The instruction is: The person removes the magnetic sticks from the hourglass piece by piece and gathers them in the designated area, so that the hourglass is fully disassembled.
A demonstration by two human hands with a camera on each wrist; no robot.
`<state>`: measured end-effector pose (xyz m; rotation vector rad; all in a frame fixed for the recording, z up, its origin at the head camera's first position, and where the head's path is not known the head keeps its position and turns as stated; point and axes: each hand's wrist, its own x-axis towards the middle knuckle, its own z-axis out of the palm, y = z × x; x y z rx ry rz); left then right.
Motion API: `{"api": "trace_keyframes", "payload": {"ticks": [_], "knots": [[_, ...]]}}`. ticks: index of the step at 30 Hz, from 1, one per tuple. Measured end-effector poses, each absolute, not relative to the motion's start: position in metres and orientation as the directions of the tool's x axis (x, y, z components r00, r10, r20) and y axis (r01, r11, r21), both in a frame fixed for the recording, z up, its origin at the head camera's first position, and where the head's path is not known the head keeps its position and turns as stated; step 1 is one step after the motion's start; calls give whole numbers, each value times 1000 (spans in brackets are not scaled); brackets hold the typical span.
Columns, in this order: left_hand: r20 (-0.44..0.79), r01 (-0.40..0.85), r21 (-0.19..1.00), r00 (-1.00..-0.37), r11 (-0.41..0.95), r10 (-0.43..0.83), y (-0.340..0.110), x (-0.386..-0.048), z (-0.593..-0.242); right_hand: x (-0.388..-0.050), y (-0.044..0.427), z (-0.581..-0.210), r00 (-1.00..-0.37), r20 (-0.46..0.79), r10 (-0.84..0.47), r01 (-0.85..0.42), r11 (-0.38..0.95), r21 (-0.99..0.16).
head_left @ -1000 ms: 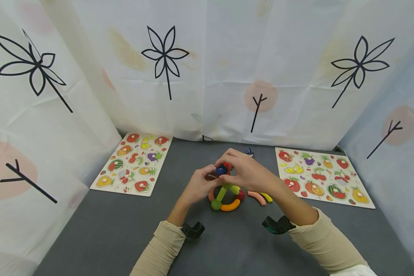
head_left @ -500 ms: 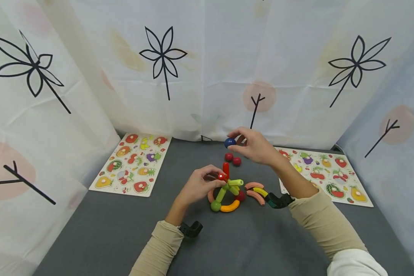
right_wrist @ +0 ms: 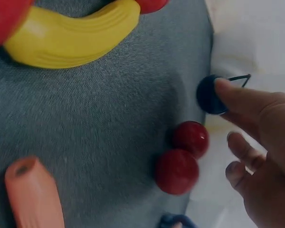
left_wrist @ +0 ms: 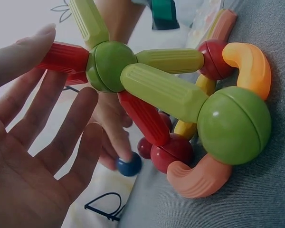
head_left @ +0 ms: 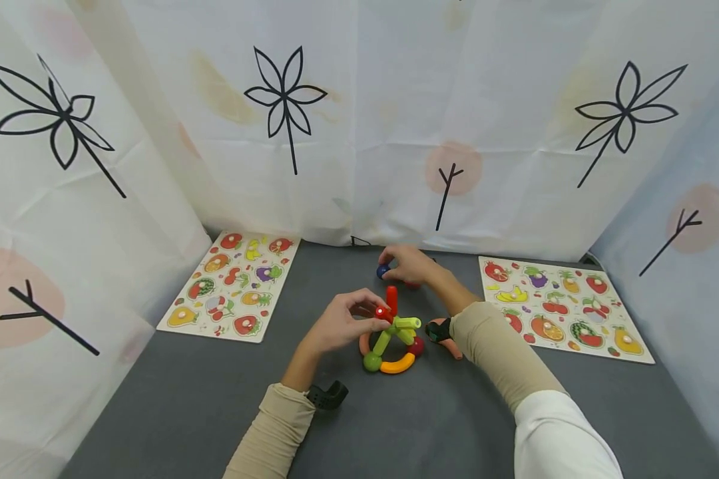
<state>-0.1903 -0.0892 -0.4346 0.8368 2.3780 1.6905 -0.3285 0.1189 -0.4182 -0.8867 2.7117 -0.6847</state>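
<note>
A construction of coloured balls and rods stands mid-table, with a green ball [left_wrist: 111,64] as its upper hub and a larger green ball [left_wrist: 235,126] at its base. My left hand [head_left: 344,324] pinches a red rod [left_wrist: 64,58] that sticks out from the hub, thumb on one side and fingers behind. Other rods also jut out of the hub, among them a light green rod [head_left: 406,322]. Behind the construction my right hand [head_left: 412,265] holds a dark blue ball [right_wrist: 210,95] between thumb and fingers, low near the back curtain.
Two dark red balls [right_wrist: 177,172] lie touching below the blue ball in the right wrist view. Pink curved rods [right_wrist: 33,192] lie right of the construction. Fruit-picture boards lie at the left [head_left: 228,286] and right [head_left: 566,309]. A patterned curtain [head_left: 359,120] encloses the table.
The right hand has carried the blue ball away from the construction's top, up and back, then down and left near the curtain. The left hand has stayed at the red rod.
</note>
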Motion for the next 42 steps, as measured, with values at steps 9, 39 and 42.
{"api": "trace_keyframes", "payload": {"ticks": [9,39,42], "knots": [[218,369,899,-844,237,489,-89,-188,-434,-317,121,-426,-801,-28,-597,-520,719,-461],[234,295,932,-933,211,272,-111,-193,-438,-174,136,-449,-840,293,-457,-490,406,-772],[207,256,914,-962,315,179,-126,-197,-445,-173,137,-450,-847,280,-452,-472,398,-786]]}}
